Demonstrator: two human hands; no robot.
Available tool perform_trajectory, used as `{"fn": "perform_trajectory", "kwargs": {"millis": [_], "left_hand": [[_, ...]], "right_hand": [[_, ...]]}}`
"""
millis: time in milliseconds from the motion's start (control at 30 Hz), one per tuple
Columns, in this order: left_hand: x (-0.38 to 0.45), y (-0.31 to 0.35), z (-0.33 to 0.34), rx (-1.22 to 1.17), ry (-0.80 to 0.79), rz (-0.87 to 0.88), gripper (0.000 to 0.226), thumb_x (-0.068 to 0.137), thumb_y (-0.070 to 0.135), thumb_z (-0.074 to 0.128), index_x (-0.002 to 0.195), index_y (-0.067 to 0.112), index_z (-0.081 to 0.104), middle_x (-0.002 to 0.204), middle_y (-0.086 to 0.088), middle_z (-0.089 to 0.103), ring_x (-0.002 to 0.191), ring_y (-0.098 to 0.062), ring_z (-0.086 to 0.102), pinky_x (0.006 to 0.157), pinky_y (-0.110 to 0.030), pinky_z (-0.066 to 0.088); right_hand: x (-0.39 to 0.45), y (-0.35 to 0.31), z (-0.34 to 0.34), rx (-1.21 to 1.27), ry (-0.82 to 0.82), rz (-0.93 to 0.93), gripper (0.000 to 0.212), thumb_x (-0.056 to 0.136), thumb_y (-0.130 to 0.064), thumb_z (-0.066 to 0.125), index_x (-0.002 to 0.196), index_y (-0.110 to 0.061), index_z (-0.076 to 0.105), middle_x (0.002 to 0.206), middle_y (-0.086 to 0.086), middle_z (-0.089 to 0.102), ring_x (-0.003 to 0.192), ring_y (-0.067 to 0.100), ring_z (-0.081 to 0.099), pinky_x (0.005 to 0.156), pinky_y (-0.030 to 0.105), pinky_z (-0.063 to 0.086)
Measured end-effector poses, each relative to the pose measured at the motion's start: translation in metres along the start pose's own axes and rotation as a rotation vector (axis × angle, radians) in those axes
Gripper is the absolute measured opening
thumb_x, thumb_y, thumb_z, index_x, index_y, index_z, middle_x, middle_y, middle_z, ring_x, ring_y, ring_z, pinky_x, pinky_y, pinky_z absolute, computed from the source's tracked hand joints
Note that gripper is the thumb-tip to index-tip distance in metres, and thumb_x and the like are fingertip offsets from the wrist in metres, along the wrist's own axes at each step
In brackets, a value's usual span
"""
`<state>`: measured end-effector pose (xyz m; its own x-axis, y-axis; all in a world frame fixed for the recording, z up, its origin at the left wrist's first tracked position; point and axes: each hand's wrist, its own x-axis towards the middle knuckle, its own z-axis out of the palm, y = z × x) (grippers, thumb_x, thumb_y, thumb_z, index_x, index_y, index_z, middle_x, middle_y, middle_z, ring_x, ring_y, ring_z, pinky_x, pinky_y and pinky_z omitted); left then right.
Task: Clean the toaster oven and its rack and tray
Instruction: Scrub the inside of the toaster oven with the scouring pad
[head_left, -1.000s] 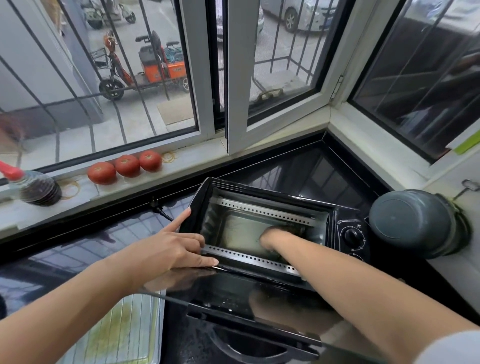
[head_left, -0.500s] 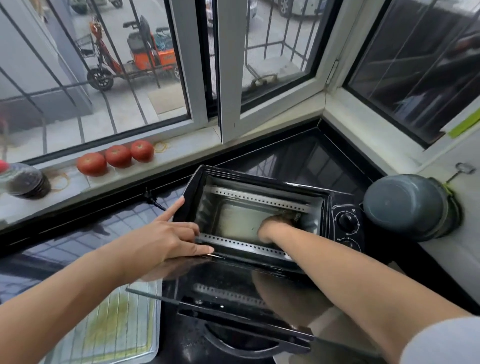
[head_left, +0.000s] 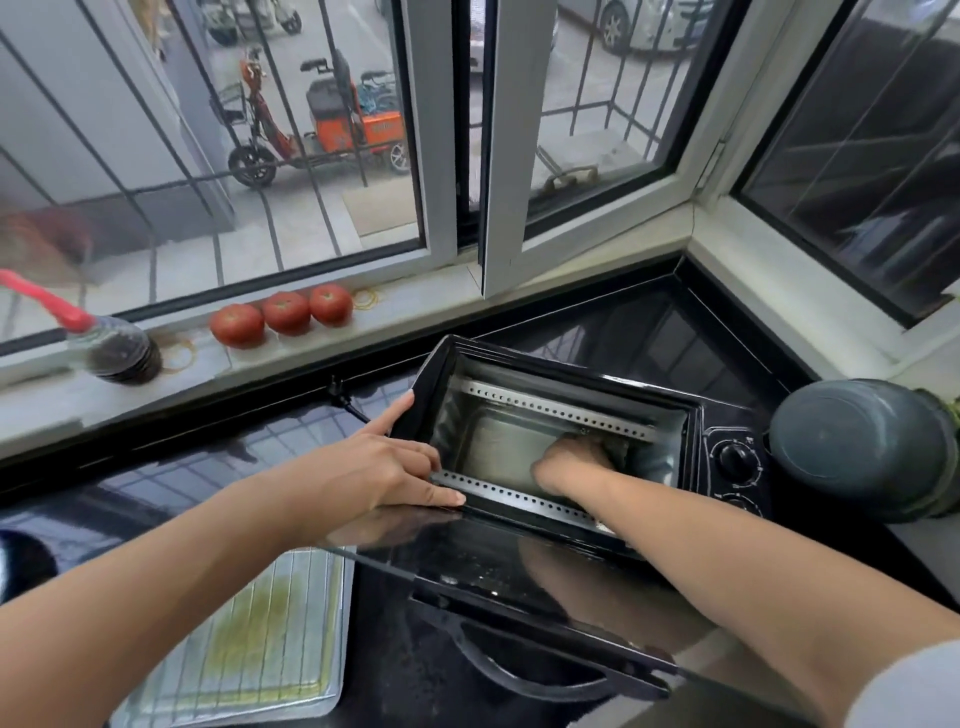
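The black toaster oven (head_left: 727, 421) stands on the dark counter with its glass door (head_left: 483, 566) folded down toward me. My left hand (head_left: 379, 467) grips the oven's left front corner, index finger along the side wall, thumb on the lower rim. My right hand (head_left: 571, 460) is inside the cavity at the right, fingers curled on a greyish cloth (head_left: 618, 444) pressed against the metal floor; most of the cloth is hidden. The metal tray (head_left: 332, 623), with the wire rack (head_left: 249, 639) lying on it and yellowish residue, sits on the counter at lower left.
A dark grey pot (head_left: 857, 447) lies right of the oven. Three tomatoes (head_left: 285, 312) and a dark bottle with a red cap (head_left: 122, 353) sit on the window sill. An open window sash (head_left: 504, 156) juts inward above the counter. The oven's cord (head_left: 348, 402) trails at its left.
My right hand has shifted a little to the right inside the oven. My left hand keeps its hold on the left front corner. The view has tilted slightly.
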<state>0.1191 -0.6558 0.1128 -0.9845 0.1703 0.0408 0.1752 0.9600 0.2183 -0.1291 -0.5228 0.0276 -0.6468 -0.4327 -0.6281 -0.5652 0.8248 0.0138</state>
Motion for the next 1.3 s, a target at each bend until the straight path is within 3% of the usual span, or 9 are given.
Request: {"fn": "perform_trajectory", "kwargs": {"millis": [100, 233, 367, 500, 633, 767, 1067, 1200, 1300], "left_hand": [[0.001, -0.001, 0.0, 0.023, -0.013, 0.007, 0.038, 0.106, 0.031, 0.059, 0.143, 0.04, 0.06, 0.094, 0.008, 0.066, 0.115, -0.009, 0.061, 0.124, -0.067, 0.002], [0.004, 0.0, -0.003, -0.006, -0.009, -0.015, 0.031, 0.108, 0.04, 0.054, 0.135, 0.037, 0.067, 0.09, 0.008, 0.067, 0.111, -0.01, 0.064, 0.125, -0.066, 0.001], [0.0, 0.007, -0.002, -0.022, -0.036, -0.063, 0.033, 0.109, 0.043, 0.049, 0.136, 0.036, 0.067, 0.096, 0.01, 0.07, 0.117, -0.007, 0.061, 0.125, -0.063, -0.005], [0.003, 0.003, -0.007, -0.002, -0.054, -0.079, 0.035, 0.111, 0.045, 0.045, 0.138, 0.037, 0.065, 0.097, 0.009, 0.071, 0.113, -0.008, 0.063, 0.125, -0.064, -0.002], [0.003, 0.0, -0.004, 0.006, -0.079, -0.077, 0.035, 0.11, 0.044, 0.047, 0.141, 0.04, 0.062, 0.098, 0.011, 0.069, 0.116, -0.006, 0.061, 0.125, -0.064, -0.002], [0.004, 0.003, -0.004, -0.005, -0.051, -0.079, 0.038, 0.11, 0.049, 0.041, 0.138, 0.039, 0.065, 0.096, 0.011, 0.071, 0.114, -0.006, 0.063, 0.125, -0.064, -0.002], [0.0, 0.013, 0.001, -0.018, 0.039, -0.083, 0.046, 0.111, 0.05, 0.032, 0.133, 0.037, 0.069, 0.086, 0.008, 0.068, 0.108, -0.012, 0.068, 0.124, -0.065, 0.0], [-0.002, 0.014, 0.001, -0.031, 0.039, -0.089, 0.045, 0.111, 0.051, 0.031, 0.135, 0.039, 0.067, 0.086, 0.011, 0.063, 0.106, -0.008, 0.065, 0.125, -0.064, -0.001], [-0.002, 0.014, 0.003, -0.036, 0.045, -0.091, 0.044, 0.111, 0.051, 0.033, 0.135, 0.039, 0.068, 0.085, 0.011, 0.061, 0.105, -0.009, 0.065, 0.126, -0.063, -0.002]], "right_hand": [[-0.008, -0.012, 0.004, -0.091, 0.059, -0.183, 0.033, 0.086, -0.023, 0.05, 0.113, -0.009, 0.065, 0.119, 0.012, 0.062, 0.087, 0.024, 0.061, 0.066, 0.024, 0.049], [-0.004, -0.036, 0.001, -0.237, 0.068, -0.448, 0.037, 0.09, -0.017, 0.045, 0.122, -0.01, 0.063, 0.125, 0.01, 0.062, 0.105, 0.028, 0.063, 0.083, 0.032, 0.056], [0.011, -0.055, 0.005, -0.173, 0.067, -0.622, 0.058, 0.097, -0.027, 0.041, 0.153, -0.021, 0.03, 0.161, 0.004, 0.026, 0.137, 0.027, 0.043, 0.108, 0.033, 0.04], [0.022, -0.059, 0.001, -0.243, 0.08, -0.73, 0.062, 0.096, -0.043, 0.041, 0.154, -0.036, 0.019, 0.165, -0.013, -0.006, 0.132, 0.028, 0.048, 0.1, 0.038, 0.047], [0.028, -0.036, -0.005, -0.463, 0.075, -0.896, 0.055, 0.099, -0.013, 0.044, 0.151, -0.026, 0.034, 0.164, -0.007, 0.013, 0.138, 0.025, 0.042, 0.105, 0.031, 0.04], [0.033, -0.025, 0.002, -0.686, -0.007, -1.09, 0.049, 0.104, -0.036, 0.027, 0.153, -0.039, 0.024, 0.161, -0.006, 0.027, 0.147, 0.019, 0.028, 0.12, 0.036, 0.022], [0.025, -0.027, 0.005, -0.763, 0.05, -1.164, 0.041, 0.105, -0.02, 0.037, 0.144, -0.02, 0.046, 0.143, 0.003, 0.055, 0.127, 0.025, 0.054, 0.103, 0.034, 0.042], [0.027, -0.014, -0.005, -0.696, 0.069, -1.032, 0.048, 0.107, -0.033, 0.026, 0.154, -0.041, 0.016, 0.162, -0.009, 0.023, 0.138, 0.026, 0.041, 0.108, 0.04, 0.042], [0.037, -0.008, -0.006, -0.596, 0.155, -0.87, 0.081, 0.098, 0.002, 0.039, 0.156, -0.036, -0.003, 0.158, -0.014, -0.028, 0.135, 0.036, 0.043, 0.101, 0.044, 0.047]]}}
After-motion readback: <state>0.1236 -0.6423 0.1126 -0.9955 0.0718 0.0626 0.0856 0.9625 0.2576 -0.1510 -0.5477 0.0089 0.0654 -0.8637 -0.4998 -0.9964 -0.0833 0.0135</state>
